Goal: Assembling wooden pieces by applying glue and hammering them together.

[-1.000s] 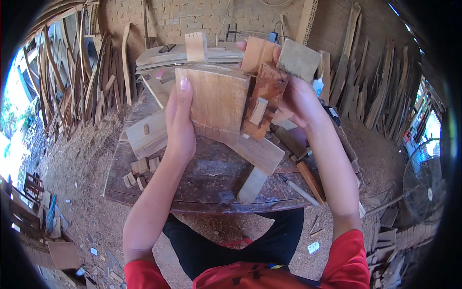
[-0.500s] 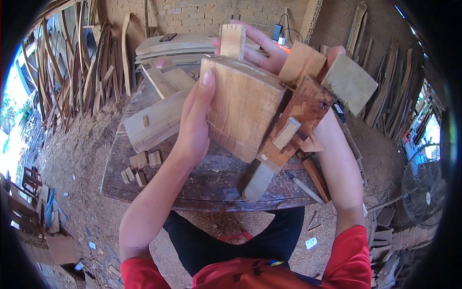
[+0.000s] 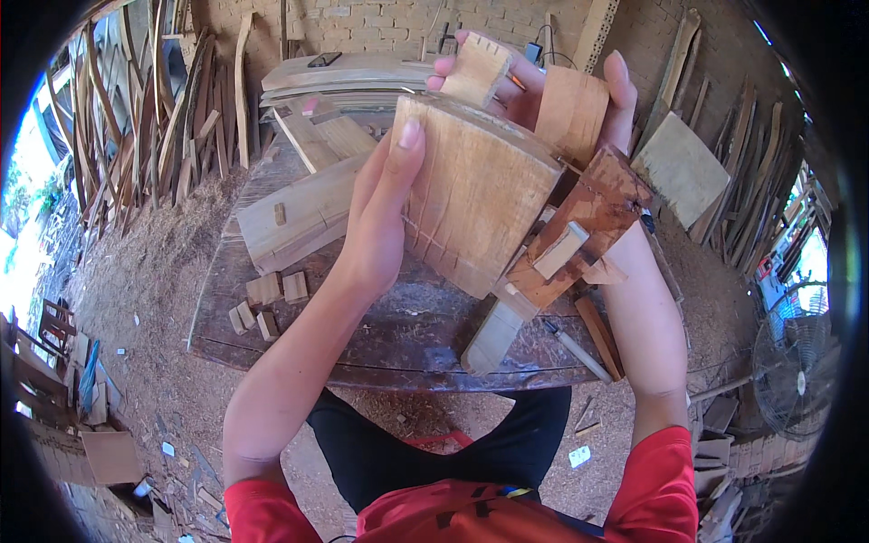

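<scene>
Over the bench I hold up a wooden block assembly. Its main part is a large, pale tapered block [image 3: 480, 195]; a reddish-brown block [image 3: 579, 231] with a small wedge [image 3: 561, 251] through it sits at its right. Tenon-like pieces stick out: a notched pale one [image 3: 477, 71] on top, an orange-toned one [image 3: 572, 107], a square-ended one [image 3: 683, 170] and a grey one [image 3: 493, 338] below. My left hand [image 3: 376, 222] is closed on the pale block's left side, thumb on its face. Behind the top pieces, my right hand [image 3: 525, 90] curls around, partly hidden.
The worn bench [image 3: 398, 339] carries loose boards [image 3: 299, 213] and small offcuts [image 3: 264, 290] at left. A pen-like tool [image 3: 577, 351] and a brown stick [image 3: 599, 339] lie at right. Stacked planks with a phone [image 3: 324, 60] stand behind, a fan [image 3: 797, 371] at far right.
The assembly has shifted slightly right, and its top notched piece now leans to the right. My right thumb shows more, lying along the orange-toned piece. My left hand keeps its grip.
</scene>
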Motion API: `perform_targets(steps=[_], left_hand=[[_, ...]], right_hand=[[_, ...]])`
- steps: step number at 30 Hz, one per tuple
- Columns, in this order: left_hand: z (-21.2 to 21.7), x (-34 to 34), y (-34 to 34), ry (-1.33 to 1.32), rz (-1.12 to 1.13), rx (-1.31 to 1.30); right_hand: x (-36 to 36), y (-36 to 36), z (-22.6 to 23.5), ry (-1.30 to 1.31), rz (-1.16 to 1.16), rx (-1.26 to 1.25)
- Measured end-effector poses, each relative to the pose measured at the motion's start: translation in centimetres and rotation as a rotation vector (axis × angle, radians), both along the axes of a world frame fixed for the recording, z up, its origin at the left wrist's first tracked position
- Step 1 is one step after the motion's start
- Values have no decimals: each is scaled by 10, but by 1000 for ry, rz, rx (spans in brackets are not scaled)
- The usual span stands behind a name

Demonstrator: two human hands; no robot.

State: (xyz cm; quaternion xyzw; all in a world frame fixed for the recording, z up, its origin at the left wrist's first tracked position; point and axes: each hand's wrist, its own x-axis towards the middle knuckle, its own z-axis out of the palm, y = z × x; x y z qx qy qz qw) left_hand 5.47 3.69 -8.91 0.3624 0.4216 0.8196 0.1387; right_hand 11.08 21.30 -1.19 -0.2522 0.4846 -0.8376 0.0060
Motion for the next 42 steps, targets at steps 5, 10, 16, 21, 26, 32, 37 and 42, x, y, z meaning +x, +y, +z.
perform_targets(steps=[5,10,16,21,26,32,37,42], left_hand=[[0,0,2,36,13,4],[3,2,-1,138,131,-17],[1,0,-2,190,173,-21],[2,0,-1,203,189,-30],[1,-1,-2,197,210,-46],[1,-2,-4,218,242,-72],[-5,-8,5,125,212,-13],[-3,-17,6,-29,337,18]], right_hand=[[1,-6,8,37,-197,170],[0,-6,7,33,-138,101],[2,-10,7,48,-117,92],[8,-15,11,48,-191,119],[7,-17,11,62,-181,84],[11,-21,15,75,-195,122],[-2,17,8,62,-231,262],[0,57,-7,-171,-493,200]])
